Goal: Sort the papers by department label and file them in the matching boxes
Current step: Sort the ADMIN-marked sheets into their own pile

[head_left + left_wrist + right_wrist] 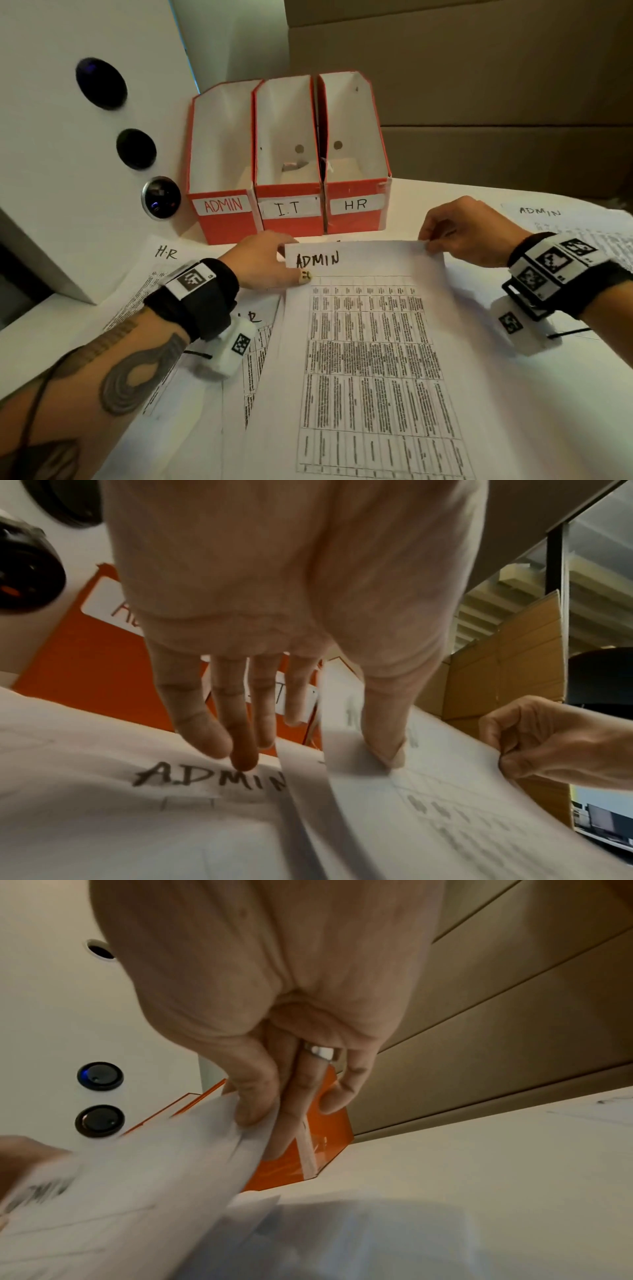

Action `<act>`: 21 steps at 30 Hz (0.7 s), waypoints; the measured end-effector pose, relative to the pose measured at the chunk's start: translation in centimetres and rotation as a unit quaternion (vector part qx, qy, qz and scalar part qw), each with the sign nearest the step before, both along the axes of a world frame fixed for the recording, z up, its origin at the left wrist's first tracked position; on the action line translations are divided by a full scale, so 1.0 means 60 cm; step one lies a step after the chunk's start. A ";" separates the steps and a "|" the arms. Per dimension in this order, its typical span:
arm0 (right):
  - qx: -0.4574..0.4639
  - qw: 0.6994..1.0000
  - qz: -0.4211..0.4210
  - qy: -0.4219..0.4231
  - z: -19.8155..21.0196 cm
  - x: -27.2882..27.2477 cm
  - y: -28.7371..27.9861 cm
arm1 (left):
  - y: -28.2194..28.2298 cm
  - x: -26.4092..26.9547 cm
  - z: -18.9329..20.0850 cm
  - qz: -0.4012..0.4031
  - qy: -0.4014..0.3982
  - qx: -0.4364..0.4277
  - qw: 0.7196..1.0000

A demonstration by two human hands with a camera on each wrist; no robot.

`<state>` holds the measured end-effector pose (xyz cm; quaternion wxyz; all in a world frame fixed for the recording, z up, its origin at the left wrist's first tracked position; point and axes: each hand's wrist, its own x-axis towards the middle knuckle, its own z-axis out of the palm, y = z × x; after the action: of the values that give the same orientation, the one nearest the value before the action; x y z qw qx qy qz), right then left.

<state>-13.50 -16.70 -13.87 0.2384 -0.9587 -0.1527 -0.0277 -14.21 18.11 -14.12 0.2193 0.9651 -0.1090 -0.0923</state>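
A printed sheet headed ADMIN lies in front of me, its top edge lifted. My left hand pinches its top left corner, thumb on top and fingers beneath. In the left wrist view those fingers reach down to a second ADMIN sheet under the lifted sheet. My right hand pinches the top right corner between thumb and fingers; the right wrist view shows this right hand gripping the paper. Three red file boxes stand behind: ADMIN, I.T and HR.
An H.R sheet lies at the left and another sheet peeks out under my left wrist. A further ADMIN sheet lies at the far right. A white panel with round black lenses stands left of the boxes. Cardboard cartons rise behind.
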 end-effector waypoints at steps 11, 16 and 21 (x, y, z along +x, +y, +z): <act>-0.027 0.999 0.028 -0.011 0.010 -0.032 0.035 | -0.018 -0.007 -0.008 -0.035 -0.087 -0.075 0.993; -0.079 0.996 0.041 0.013 0.010 -0.022 0.046 | -0.013 0.000 -0.005 -0.064 -0.033 -0.086 0.994; -0.210 0.972 0.010 0.101 0.007 -0.019 -0.010 | -0.002 0.020 -0.021 -0.083 0.044 0.129 0.987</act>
<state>-14.67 -17.29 -13.43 0.0460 -0.9836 -0.1399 0.1040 -13.02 18.00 -15.41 0.0889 0.9680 -0.1665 -0.1657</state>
